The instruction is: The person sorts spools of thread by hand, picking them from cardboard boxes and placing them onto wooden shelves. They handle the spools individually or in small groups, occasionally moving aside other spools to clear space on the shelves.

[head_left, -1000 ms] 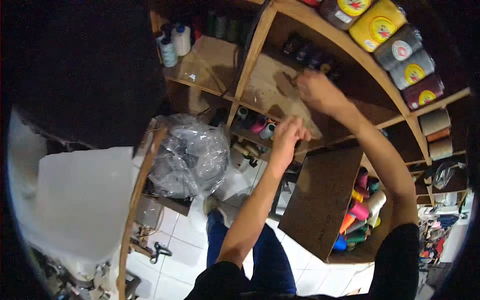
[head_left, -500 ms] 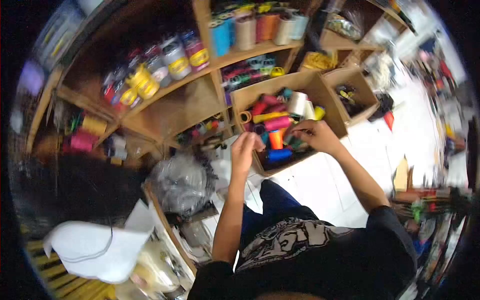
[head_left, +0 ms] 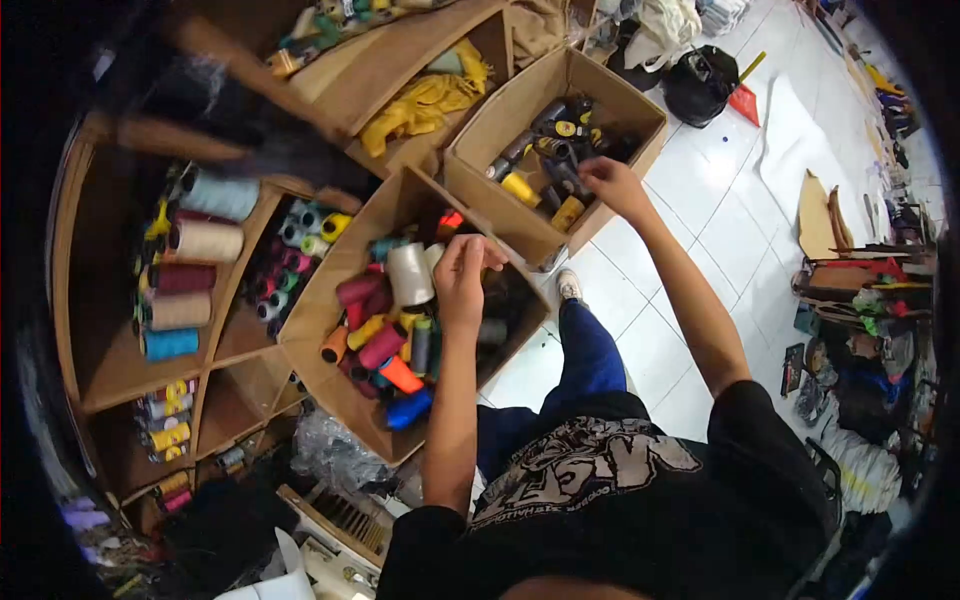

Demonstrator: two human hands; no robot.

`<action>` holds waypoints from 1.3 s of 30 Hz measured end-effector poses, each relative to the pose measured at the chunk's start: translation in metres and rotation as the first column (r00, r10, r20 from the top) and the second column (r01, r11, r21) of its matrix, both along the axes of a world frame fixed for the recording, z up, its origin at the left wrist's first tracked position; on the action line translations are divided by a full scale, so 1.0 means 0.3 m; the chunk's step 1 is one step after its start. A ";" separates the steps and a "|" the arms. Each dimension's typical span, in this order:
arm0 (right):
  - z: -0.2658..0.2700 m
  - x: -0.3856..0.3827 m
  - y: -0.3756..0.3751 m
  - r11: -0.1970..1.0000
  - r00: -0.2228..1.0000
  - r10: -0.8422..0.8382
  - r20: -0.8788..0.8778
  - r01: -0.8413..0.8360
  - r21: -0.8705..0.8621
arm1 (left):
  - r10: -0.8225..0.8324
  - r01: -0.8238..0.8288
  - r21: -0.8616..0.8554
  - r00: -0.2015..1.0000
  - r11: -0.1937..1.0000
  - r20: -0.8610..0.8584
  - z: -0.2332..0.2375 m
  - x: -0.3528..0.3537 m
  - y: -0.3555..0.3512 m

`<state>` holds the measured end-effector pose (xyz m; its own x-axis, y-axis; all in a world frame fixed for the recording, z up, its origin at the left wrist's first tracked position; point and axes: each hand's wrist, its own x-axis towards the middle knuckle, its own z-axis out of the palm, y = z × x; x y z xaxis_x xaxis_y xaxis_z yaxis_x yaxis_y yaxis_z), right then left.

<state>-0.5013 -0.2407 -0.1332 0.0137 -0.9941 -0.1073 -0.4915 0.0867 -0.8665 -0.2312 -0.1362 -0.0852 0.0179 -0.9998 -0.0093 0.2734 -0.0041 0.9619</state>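
My left hand [head_left: 464, 275] is over a cardboard box [head_left: 325, 277] of mixed thread spools, its fingers curled together; what they hold, if anything, does not show. Near it lie a white spool [head_left: 410, 275], a pink spool [head_left: 383, 345], an orange spool [head_left: 401, 376] and a blue spool [head_left: 409, 409]. My right hand [head_left: 612, 188] reaches over the near edge of a second box [head_left: 520, 232]. Its fingers are bent together beside dark spools [head_left: 562, 170], and I cannot make out anything between them. A yellow spool [head_left: 520, 190] lies in that box.
Wooden shelves [head_left: 228, 300] with large thread cones [head_left: 208, 240] stand on the left. Yellow cloth [head_left: 425, 105] lies on a shelf behind the boxes. On the white tiled floor [head_left: 690, 260] are a black bag [head_left: 700, 88] and a red dustpan [head_left: 744, 103]. Clutter lines the right side.
The view has swung to the right, bringing the second box nearer the middle. My right hand has moved from the mixed-spool box to the dark-spool box. My left hand stays over the first box.
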 end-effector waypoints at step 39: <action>-0.695 0.156 -0.325 0.151 -0.184 0.912 -0.367 -0.681 0.716 | 0.390 -0.266 0.467 0.900 0.843 -0.192 -0.064 -0.170 -0.297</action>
<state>-0.4545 -0.3381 -0.3417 0.5989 -0.1787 -0.7807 -0.5825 -0.7661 -0.2715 -0.2822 -0.2253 -0.1045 0.2786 -0.8327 -0.4785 0.5788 -0.2521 0.7756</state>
